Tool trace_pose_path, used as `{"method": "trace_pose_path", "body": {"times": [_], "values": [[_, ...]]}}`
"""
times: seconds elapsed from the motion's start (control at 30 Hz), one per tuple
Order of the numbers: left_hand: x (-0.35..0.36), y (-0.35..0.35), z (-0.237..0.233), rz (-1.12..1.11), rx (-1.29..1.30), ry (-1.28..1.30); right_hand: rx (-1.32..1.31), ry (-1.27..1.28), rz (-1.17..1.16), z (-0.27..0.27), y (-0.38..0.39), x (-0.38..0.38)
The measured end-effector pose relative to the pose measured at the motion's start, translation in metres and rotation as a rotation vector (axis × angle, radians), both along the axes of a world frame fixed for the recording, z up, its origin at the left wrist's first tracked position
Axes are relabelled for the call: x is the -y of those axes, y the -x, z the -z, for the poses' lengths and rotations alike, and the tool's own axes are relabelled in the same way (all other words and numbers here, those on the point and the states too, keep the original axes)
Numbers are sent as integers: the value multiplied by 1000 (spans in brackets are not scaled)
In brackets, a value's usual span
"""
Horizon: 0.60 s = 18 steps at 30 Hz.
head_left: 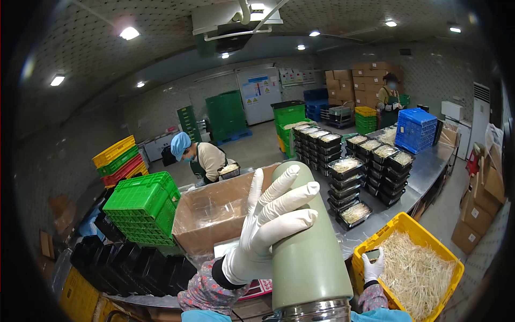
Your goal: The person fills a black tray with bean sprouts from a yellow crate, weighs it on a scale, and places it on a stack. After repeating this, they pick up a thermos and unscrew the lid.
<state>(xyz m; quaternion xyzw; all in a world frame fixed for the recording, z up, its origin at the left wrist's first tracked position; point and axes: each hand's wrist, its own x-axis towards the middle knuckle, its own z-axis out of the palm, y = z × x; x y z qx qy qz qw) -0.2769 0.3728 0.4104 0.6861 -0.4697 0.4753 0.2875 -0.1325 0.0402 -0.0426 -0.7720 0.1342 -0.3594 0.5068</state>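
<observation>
A pale green thermos flask [308, 241] looms close to the camera, its bare metal neck toward me at the bottom edge. My left hand [268, 231], in a white glove, wraps around its side with the fingers across the green body. Lower right, my right hand [374, 267], also gloved in white, is closed around a small dark green piece [372, 254] that looks like a flask cap. This hand is at the left rim of a yellow crate [455, 279] filled with bean sprouts [416, 273].
An open cardboard box [198, 236] with a plastic liner stands behind my left hand, beside a green crate [142, 198] and black trays [134, 268]. Stacked sprout trays [346, 188] and a blue crate [416, 130] stand on the metal table [424, 177]. Two people [206, 155] [389, 99] work farther off.
</observation>
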Motion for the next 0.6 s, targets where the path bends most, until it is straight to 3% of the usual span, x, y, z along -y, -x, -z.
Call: {"method": "trace_pose_path", "body": {"times": [0.6], "values": [[1,-17,2,44,-25,-35,0,-142,-62,-11,5,-6]]}}
